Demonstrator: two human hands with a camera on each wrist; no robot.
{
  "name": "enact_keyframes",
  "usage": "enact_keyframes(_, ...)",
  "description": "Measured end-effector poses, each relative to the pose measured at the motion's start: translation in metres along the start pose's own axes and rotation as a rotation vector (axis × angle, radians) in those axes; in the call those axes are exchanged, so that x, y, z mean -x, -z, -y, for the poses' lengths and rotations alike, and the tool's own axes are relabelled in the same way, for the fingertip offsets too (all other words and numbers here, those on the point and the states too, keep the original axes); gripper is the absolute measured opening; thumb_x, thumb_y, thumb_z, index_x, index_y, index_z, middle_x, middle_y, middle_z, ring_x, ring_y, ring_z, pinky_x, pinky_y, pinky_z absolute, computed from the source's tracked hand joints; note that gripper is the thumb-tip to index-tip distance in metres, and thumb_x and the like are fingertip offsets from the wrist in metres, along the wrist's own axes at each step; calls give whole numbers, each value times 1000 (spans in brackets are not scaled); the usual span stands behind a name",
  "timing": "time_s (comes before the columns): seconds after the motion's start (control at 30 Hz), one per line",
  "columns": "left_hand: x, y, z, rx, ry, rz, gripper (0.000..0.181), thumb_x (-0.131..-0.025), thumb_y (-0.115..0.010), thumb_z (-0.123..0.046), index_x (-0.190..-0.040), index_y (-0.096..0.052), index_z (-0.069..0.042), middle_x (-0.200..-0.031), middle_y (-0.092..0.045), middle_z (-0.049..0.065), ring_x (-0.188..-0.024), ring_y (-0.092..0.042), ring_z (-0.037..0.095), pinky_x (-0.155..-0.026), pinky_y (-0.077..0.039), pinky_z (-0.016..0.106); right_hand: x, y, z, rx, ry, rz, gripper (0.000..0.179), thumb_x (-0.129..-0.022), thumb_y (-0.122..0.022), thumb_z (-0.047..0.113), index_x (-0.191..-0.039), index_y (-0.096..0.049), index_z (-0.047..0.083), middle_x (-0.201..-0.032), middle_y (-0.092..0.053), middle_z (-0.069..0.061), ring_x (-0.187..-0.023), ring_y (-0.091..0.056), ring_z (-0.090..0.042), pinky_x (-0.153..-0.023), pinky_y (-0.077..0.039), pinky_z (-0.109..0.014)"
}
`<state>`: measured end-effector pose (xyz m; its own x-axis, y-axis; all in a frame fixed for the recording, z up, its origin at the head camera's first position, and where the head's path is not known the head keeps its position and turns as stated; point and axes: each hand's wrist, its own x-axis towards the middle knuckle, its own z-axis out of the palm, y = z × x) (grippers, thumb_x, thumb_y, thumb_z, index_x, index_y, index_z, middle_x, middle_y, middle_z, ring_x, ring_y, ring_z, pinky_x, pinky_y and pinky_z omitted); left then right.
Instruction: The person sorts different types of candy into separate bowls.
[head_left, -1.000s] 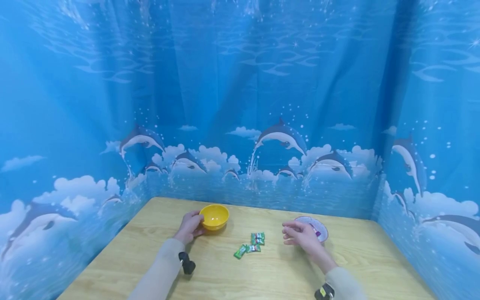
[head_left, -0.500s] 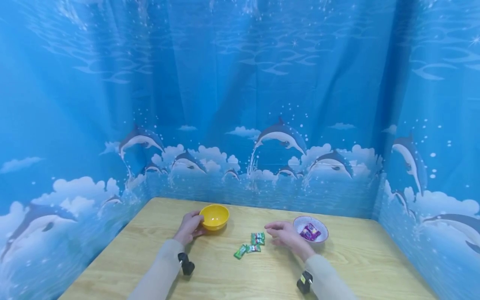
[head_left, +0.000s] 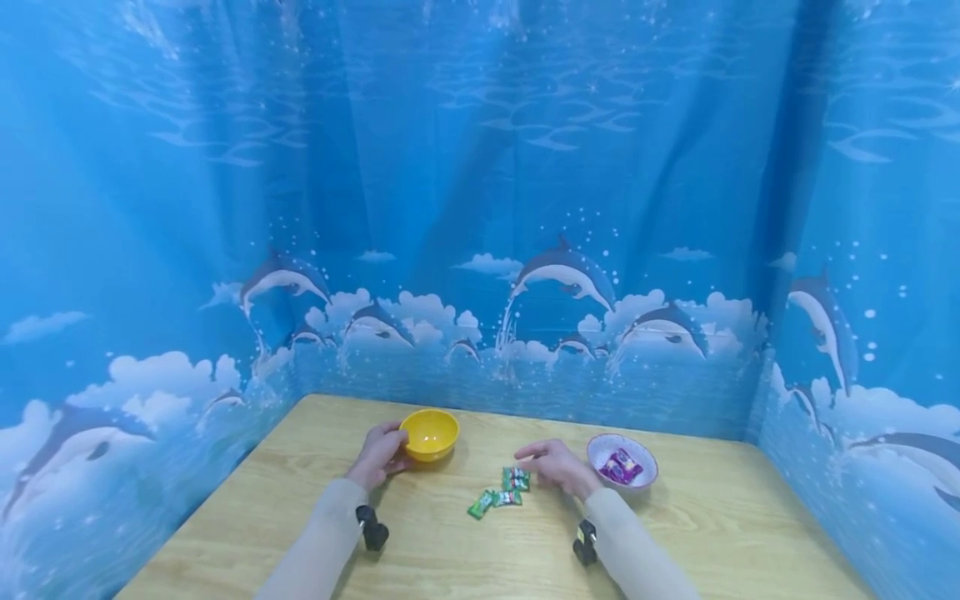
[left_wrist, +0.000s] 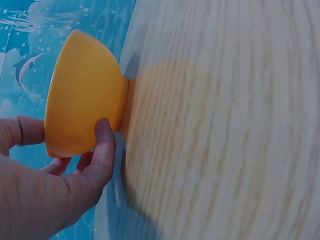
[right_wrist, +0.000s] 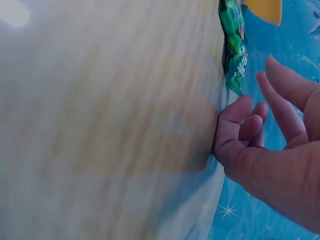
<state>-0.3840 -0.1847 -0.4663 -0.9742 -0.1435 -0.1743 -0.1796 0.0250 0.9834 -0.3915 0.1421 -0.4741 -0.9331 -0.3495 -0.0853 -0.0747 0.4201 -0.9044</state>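
My left hand grips the yellow bowl by its left side. The left wrist view shows the thumb at the rim of the bowl and fingertips on its outer wall; the bowl stands upright on the table. Over the table, my right hand reaches toward several green-wrapped candies, its fingertips right at the nearest one. In the right wrist view, the thumb and index finger stand apart with nothing between them, the other fingers loosely bent, just short of a green candy.
A pale bowl with a patterned inside and a dark rim stands right of my right hand, holding purple-wrapped candies. The wooden table ends at a blue dolphin-print curtain at the back and sides.
My right hand has moved left, from over the pale bowl to beside the green candies, uncovering the purple candies. My left hand and the yellow bowl have stayed in place.
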Motion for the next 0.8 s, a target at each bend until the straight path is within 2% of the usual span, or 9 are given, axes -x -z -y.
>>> enact_keyframes(0.27, -3, 1, 2, 2, -7, 13, 58, -90, -47, -5, -146, -36, 5, -142, -44, 29, -121, -52, 37, -92, -56, 45, -10, -4, 0, 64, 13, -27, 27, -82, -75, 8, -108, -73, 0, -50, -43, 9, -40, -28, -1, -39, -27, -17)
enact_keyframes(0.37, -2, 1, 1, 1, -5, 12, 58, -90, -47, -5, -146, -36, 5, -143, -44, 29, -122, -52, 37, -92, -56, 45, -11, -5, 0, 101, 4, -56, 24, -80, -76, 7, -103, -75, 0, -54, -51, 6, -42, -30, -2, -41, -28, -19)
enact_keyframes(0.5, -2, 1, -1, 2, -3, 12, 58, -90, -47, -5, -146, -36, 5, -143, -43, 29, -123, -51, 37, -93, -56, 44, -11, -7, 2, 201, -8, -126, 18, -79, -78, 9, -97, -77, 4, -82, -70, -3, -63, -50, -7, -57, -42, -23)
enact_keyframes(0.6, -4, 2, -1, 11, -9, 21, 59, -91, -47, -6, -147, -34, 5, -143, -42, 29, -124, -50, 38, -94, -55, 44, -10, -6, 5, 261, 8, -167, 16, -78, -80, 10, -94, -78, 5, -100, -74, -9, -86, -59, -14, -74, -49, -28)
enact_keyframes(0.67, -5, 2, -1, 15, -10, 25, 59, -91, -47, -5, -147, -34, 4, -143, -43, 29, -124, -50, 38, -93, -56, 43, -10, -7, 5, 277, 10, -182, 15, -77, -81, 10, -91, -78, 6, -101, -74, -10, -89, -60, -18, -76, -50, -30)
enact_keyframes(0.8, -3, 2, 2, 7, 0, 28, 58, -90, -47, -5, -146, -36, 5, -143, -44, 28, -121, -52, 36, -91, -56, 43, -8, -9, 3, 308, -11, -195, 14, -75, -82, 12, -88, -78, 7, -95, -74, -7, -82, -58, -16, -70, -48, -27)
